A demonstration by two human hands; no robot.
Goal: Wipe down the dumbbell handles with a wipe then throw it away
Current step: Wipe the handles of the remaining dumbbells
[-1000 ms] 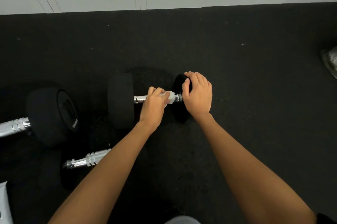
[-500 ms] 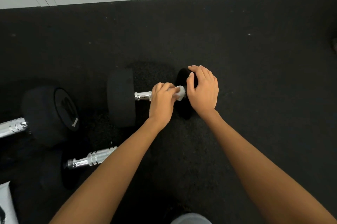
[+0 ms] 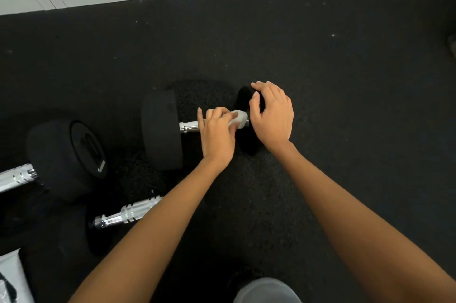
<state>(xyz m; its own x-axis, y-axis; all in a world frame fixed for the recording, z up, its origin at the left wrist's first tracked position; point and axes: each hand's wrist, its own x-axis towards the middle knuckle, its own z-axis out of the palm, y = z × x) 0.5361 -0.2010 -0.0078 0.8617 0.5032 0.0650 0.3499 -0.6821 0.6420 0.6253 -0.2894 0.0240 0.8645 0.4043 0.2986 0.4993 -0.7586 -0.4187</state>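
Dumbbell [image 3: 161,130] lies crosswise at frame centre on the black floor [image 3: 345,105]. Left hand [image 3: 218,135] curls around the white wipe [image 3: 238,119], pressing it on the chrome handle [image 3: 188,127] at its three o'clock end. Right hand [image 3: 272,115], fingers relaxed, rests over the three o'clock weight head [image 3: 246,139]. Two more dumbbells [image 3: 66,154] lie toward eight o'clock.

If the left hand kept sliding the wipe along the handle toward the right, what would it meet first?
Most likely the dumbbell's right weight head. The left hand holds the wipe on the handle, already close to that head, which the right hand rests on. The thumb there looks nearly as close; depth is unclear.
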